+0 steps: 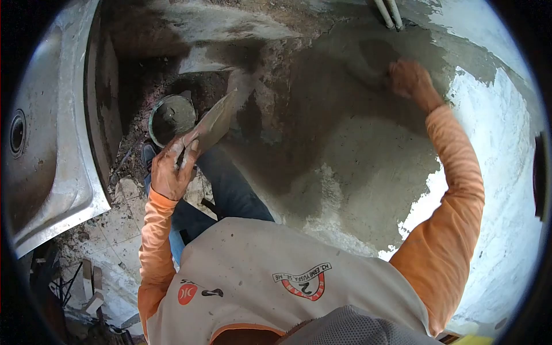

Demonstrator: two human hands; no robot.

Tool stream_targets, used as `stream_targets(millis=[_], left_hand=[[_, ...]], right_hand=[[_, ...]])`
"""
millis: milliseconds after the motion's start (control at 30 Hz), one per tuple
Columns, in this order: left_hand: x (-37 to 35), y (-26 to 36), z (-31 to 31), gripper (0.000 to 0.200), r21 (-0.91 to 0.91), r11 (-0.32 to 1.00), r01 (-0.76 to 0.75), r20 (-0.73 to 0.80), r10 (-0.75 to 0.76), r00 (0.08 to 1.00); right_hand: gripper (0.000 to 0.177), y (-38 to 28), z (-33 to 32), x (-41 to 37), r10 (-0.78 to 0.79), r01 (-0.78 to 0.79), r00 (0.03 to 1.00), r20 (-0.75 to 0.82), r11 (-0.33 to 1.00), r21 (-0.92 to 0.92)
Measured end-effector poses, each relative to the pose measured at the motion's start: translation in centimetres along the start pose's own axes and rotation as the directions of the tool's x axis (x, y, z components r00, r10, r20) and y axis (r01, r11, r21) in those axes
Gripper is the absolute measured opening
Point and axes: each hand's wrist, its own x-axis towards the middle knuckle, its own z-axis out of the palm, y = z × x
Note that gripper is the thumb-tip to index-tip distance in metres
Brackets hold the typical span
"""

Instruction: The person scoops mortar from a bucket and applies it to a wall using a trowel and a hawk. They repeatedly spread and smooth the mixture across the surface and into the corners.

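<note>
My left hand [171, 171] is closed on the near end of a thin, flat mortar board [217, 122], which is tilted and smeared with grey. Just beyond that hand, a round bucket [152, 127] with grey mortar [179, 115] in it stands on the dirty ground. My right hand [410, 81] is reached far out to the upper right, fingers closed, against the wet grey plaster [368, 149]. A blurred, blade-like grey shape, apparently a trowel [368, 73], shows beside its fingers; the handle is hidden by the hand.
A metal sink [69, 144] with a drain stands along the left. Two pale pipes [390, 14] come down at the top. White, unplastered wall [489, 132] borders the plaster on the right. Wood scraps [92, 284] and debris lie at lower left, and my legs [230, 184] are below the bucket.
</note>
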Motion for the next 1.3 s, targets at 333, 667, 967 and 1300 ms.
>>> stream_targets(millis=[333,667,967,1300], left_hand=[[0.4,-0.9,-0.6,0.027,0.035,0.998,-0.049,0.014,0.049,0.999],[7.9,0.5,7.7,0.030,0.026,0.985,-0.168,-0.017,0.168,0.986],[29.1,8.4,25.8,0.052,0.280,0.835,-0.474,0.121,0.460,0.880],[33.9,8.7,33.2,0.051,0.499,0.666,-0.554,0.005,0.637,0.771]], right_hand=[[0.021,0.0,0.5,7.4,-0.013,0.038,0.955,-0.296,0.996,0.079],[0.040,-12.6,4.3,-4.9,0.285,-0.158,0.951,-0.122,0.784,0.600],[0.046,-31.5,14.7,-20.2,-0.082,-0.416,0.909,0.409,-0.102,0.904],[0.040,-38.4,19.2,-22.0,-0.154,-0.472,0.881,0.446,-0.269,0.840]])
